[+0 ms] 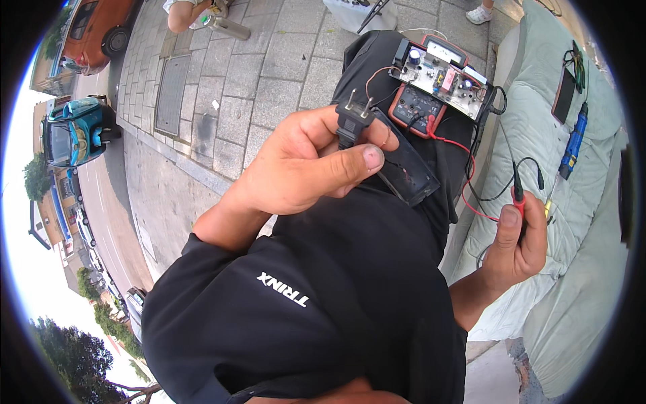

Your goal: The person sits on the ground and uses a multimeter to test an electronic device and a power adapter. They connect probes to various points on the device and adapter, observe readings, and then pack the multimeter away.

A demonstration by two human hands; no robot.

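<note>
My left hand (296, 161) pinches a black two-pin plug (353, 122) between thumb and fingers, its metal prongs facing away from me. My right hand (508, 246) is closed around red and black test probes (517, 193), held upright over the pale green cushion. Red and black leads run from them to a red-and-black multimeter (418, 110) on my lap. A circuit board (441, 79) with several components lies across the multimeter, covering its middle. Beside it, partly behind my left hand, is a shallow black plastic case (409, 176).
To the right, the cushion (518, 128) carries a blue-handled tool (574, 145), a dark flat object (564, 95) and glasses (578, 64). Beyond my lap stand a clear plastic box (360, 13) and another person's shoe (480, 15). A metal bottle (230, 27) is near another person's arm (182, 15).
</note>
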